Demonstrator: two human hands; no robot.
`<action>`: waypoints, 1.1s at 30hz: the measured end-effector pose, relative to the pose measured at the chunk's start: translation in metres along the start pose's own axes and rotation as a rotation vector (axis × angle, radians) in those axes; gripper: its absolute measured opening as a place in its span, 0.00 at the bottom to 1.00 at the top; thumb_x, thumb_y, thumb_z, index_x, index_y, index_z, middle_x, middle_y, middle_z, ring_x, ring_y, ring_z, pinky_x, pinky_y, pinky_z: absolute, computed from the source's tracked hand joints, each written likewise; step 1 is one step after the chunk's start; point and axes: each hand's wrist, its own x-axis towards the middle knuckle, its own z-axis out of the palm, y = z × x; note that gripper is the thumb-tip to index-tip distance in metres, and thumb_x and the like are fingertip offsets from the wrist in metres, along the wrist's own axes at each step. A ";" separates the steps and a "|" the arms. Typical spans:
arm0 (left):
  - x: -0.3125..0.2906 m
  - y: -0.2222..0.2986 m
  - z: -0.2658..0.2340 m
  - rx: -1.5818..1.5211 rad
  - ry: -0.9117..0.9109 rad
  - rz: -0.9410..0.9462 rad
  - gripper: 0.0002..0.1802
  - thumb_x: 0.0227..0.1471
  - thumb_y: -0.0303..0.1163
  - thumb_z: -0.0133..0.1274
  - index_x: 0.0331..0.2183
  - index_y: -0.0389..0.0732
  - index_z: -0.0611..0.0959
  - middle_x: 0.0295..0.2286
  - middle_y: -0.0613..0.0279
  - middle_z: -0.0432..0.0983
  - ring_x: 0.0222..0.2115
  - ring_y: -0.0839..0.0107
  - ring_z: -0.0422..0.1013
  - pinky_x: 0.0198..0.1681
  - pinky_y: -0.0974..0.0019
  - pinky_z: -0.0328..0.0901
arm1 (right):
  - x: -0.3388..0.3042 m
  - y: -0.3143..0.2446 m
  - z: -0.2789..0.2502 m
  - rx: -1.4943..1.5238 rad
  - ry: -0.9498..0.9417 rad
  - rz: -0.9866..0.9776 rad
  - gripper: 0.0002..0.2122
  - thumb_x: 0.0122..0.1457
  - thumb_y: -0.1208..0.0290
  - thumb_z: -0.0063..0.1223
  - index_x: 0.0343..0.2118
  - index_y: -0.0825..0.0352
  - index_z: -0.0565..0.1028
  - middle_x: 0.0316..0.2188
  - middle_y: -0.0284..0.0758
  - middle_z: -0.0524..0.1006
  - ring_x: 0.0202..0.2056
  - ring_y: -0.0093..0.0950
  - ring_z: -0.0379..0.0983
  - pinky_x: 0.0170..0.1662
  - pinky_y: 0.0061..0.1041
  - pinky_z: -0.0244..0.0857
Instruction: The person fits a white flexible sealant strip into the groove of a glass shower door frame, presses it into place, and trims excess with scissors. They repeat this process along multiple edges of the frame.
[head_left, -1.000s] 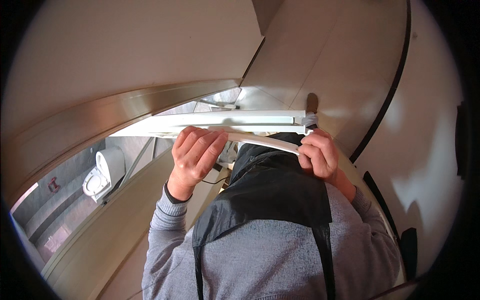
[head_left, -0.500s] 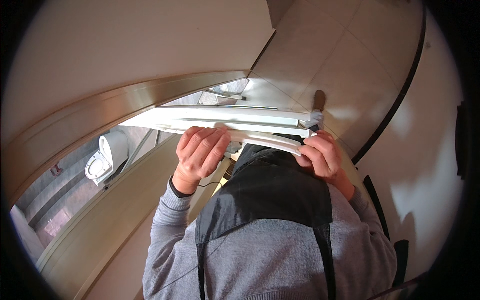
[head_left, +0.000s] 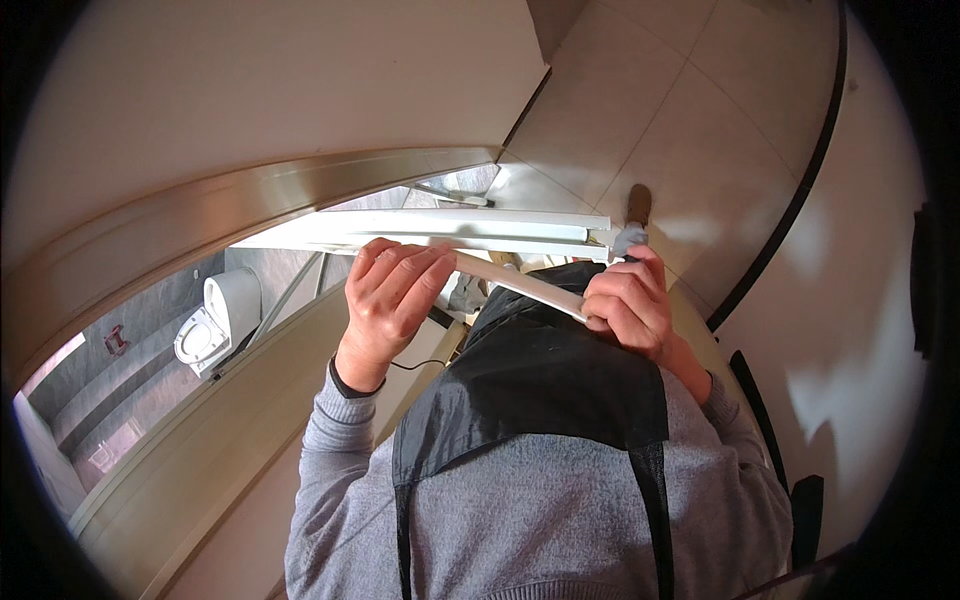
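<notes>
A long, narrow white strip [head_left: 520, 283] slants between my hands in front of my black apron. My left hand [head_left: 392, 300] is closed over its left part, near the edge of a long white channel-shaped piece [head_left: 480, 220]. My right hand [head_left: 628, 310] pinches the strip's right end, which sits lower and closer to me. Beyond the strip, the white piece runs left to right, with a groove along it and an open end near my right hand. Between the hands, the strip stands apart from that piece. My fingers hide both gripped parts.
A beige door frame [head_left: 250, 188] curves along the left. Through the opening are a white toilet [head_left: 215, 322] and a grey tiled floor. A shoe [head_left: 639, 204] stands on the pale floor tiles ahead; a white wall [head_left: 850, 400] rises on the right.
My right hand has drawn the strip's right end down toward me, widening the gap from the white channel-shaped piece. My left hand has moved slightly left.
</notes>
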 end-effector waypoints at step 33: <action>-0.001 -0.001 0.009 -0.043 0.014 -0.061 0.18 0.38 0.24 0.59 0.37 0.38 0.85 0.34 0.60 0.78 0.33 0.63 0.75 0.35 0.62 0.72 | 0.010 0.004 -0.002 0.027 0.138 0.157 0.12 0.35 0.83 0.65 0.26 0.66 0.77 0.31 0.36 0.71 0.32 0.34 0.71 0.36 0.32 0.68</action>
